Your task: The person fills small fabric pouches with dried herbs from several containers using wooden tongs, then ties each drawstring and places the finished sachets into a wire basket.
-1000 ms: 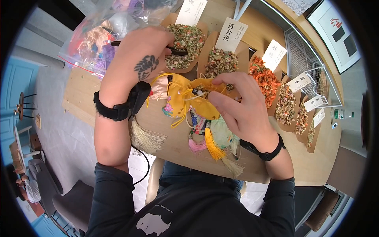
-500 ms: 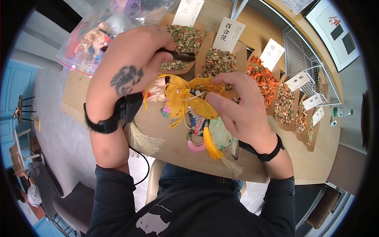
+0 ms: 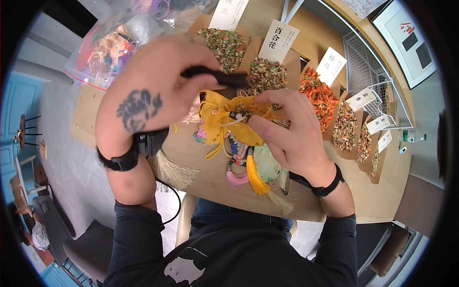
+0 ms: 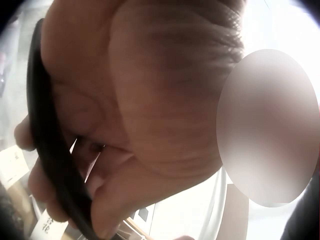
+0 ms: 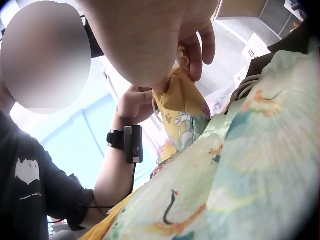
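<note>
My left hand [image 3: 162, 81] holds a slim dark scoop [image 3: 215, 76], its tip pointing right, just above a yellow drawstring pouch [image 3: 213, 117]. Seen from the left wrist, the scoop [image 4: 47, 130] runs long and curved past the palm, with fingers and thumb around it. My right hand [image 3: 299, 126] pinches the rim of the pouch between thumb and fingers. Dried herb bits [image 3: 246, 112] show in the pouch's mouth. Below it lie a pale green pouch [image 3: 267, 160], a yellow tassel [image 3: 258, 172] and a pink tassel [image 3: 237, 178]. The pouch [image 5: 180, 105] bears an embroidered wave pattern.
Kraft-paper trays of dried herbs line the table's far side, including green bits [image 3: 224, 45] and orange petals [image 3: 318, 98], with white label cards [image 3: 278, 40]. A clear plastic bag [image 3: 110, 52] lies upper left. A cream tassel [image 3: 176, 170] hangs near the left wrist.
My left hand has carried the scoop from over the green herb tray to the right and nearer me, toward the pouch's mouth. My right hand has stayed at the pouch.
</note>
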Demonstrator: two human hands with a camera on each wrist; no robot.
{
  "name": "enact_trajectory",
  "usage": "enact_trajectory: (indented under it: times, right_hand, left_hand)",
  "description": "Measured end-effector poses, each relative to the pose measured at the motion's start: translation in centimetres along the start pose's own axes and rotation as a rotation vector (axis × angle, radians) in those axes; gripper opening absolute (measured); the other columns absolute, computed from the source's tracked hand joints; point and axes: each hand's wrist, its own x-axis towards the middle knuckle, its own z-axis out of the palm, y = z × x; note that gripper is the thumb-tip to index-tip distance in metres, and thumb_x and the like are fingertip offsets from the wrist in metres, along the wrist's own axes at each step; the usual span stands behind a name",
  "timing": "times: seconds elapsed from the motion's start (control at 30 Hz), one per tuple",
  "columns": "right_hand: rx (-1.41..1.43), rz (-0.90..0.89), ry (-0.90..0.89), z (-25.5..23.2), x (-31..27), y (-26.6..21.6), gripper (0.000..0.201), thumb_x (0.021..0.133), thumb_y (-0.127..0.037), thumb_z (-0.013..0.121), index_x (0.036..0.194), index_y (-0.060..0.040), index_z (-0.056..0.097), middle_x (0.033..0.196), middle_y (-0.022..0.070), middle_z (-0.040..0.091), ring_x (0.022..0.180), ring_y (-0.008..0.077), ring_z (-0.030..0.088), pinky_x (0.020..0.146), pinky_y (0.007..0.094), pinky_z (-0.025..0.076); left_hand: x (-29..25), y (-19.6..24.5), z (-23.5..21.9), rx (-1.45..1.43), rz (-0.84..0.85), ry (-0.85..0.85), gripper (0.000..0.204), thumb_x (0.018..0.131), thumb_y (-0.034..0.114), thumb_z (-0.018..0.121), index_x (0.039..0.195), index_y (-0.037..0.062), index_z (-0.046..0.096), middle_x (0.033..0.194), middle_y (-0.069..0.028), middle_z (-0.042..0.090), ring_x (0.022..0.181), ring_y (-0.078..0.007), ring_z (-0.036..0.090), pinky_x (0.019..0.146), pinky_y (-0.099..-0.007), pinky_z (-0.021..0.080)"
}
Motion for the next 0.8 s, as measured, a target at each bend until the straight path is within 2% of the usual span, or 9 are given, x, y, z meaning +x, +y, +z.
enact_trajectory:
  times: [0.03,0.13,0.17,0.23,0.33,0.53,0.63,0.8]
  right_hand:
    - [0.000,0.005,-0.004,0.0,0.0,0.0,0.027,0.084,-0.011,0.075,0.107,-0.0230,0.079,0.117,0.0090,0.067,0.109,0.0320,0.064,0.089,0.0434,0.049]
    - [0.005,0.020,0.006,0.1,0.0,-0.1,0.027,0.083,-0.011,0.075,0.107,-0.0220,0.079,0.117,0.0091,0.067,0.109,0.0316,0.064,0.089,0.0431,0.049]
    - [0.002,0.019,0.006,0.1,0.0,-0.1,0.027,0.083,-0.010,0.074,0.107,-0.0219,0.079,0.117,0.0091,0.067,0.109,0.0316,0.064,0.089,0.0433,0.049]
    - [-0.004,0.018,0.007,0.2,-0.1,0.0,0.028,0.083,-0.009,0.074,0.108,-0.0217,0.078,0.117,0.0092,0.067,0.109,0.0315,0.064,0.089,0.0435,0.049]
    - [-0.017,-0.017,0.002,0.1,-0.2,0.4,0.025,0.079,-0.004,0.073,0.102,-0.0131,0.076,0.122,0.0117,0.067,0.110,0.0333,0.064,0.090,0.0449,0.050]
    - [-0.026,-0.017,-0.008,0.0,-0.2,0.4,0.026,0.079,-0.004,0.073,0.103,-0.0132,0.076,0.121,0.0115,0.067,0.111,0.0331,0.064,0.090,0.0453,0.050]
    - [-0.024,-0.007,0.025,0.2,0.0,0.2,0.030,0.082,-0.007,0.072,0.108,-0.0217,0.077,0.116,0.0087,0.066,0.107,0.0307,0.064,0.087,0.0426,0.048]
    - [-0.030,-0.004,0.022,0.1,0.0,0.1,0.030,0.082,-0.007,0.072,0.107,-0.0217,0.077,0.115,0.0083,0.067,0.108,0.0305,0.064,0.087,0.0425,0.048]
  left_hand:
    - [0.2,-0.3,0.4,0.048,-0.079,0.085,0.020,0.086,0.009,0.077,0.105,0.0024,0.074,0.093,-0.0174,0.071,0.092,-0.0405,0.068,0.080,-0.0443,0.054]
    - [0.3,-2.2,1.6,0.301,-0.260,0.144,0.020,0.089,0.013,0.072,0.106,0.0017,0.075,0.090,-0.0194,0.072,0.091,-0.0414,0.069,0.081,-0.0461,0.055]
    - [0.6,-2.2,1.5,0.377,-0.355,0.060,0.020,0.092,0.016,0.068,0.104,0.0022,0.076,0.091,-0.0206,0.073,0.091,-0.0418,0.070,0.082,-0.0478,0.055]
    - [0.3,-2.8,2.0,0.429,-0.358,0.077,0.020,0.092,0.016,0.067,0.102,0.0023,0.076,0.093,-0.0209,0.073,0.092,-0.0417,0.070,0.082,-0.0480,0.055]
    - [0.1,-3.0,2.7,0.472,-0.377,0.030,0.019,0.091,0.016,0.066,0.099,0.0027,0.078,0.094,-0.0215,0.074,0.093,-0.0418,0.070,0.082,-0.0483,0.056]
    - [0.3,-2.0,2.3,0.452,-0.376,-0.052,0.018,0.089,0.017,0.069,0.095,0.0029,0.079,0.092,-0.0221,0.074,0.090,-0.0422,0.071,0.081,-0.0490,0.057]
    - [0.5,-1.1,1.9,0.427,-0.386,-0.065,0.017,0.087,0.016,0.071,0.095,0.0032,0.079,0.092,-0.0218,0.074,0.091,-0.0419,0.071,0.082,-0.0489,0.057]
    - [0.4,-0.7,1.9,0.435,-0.359,-0.064,0.017,0.084,0.013,0.074,0.097,0.0039,0.078,0.095,-0.0203,0.074,0.094,-0.0413,0.070,0.084,-0.0481,0.056]
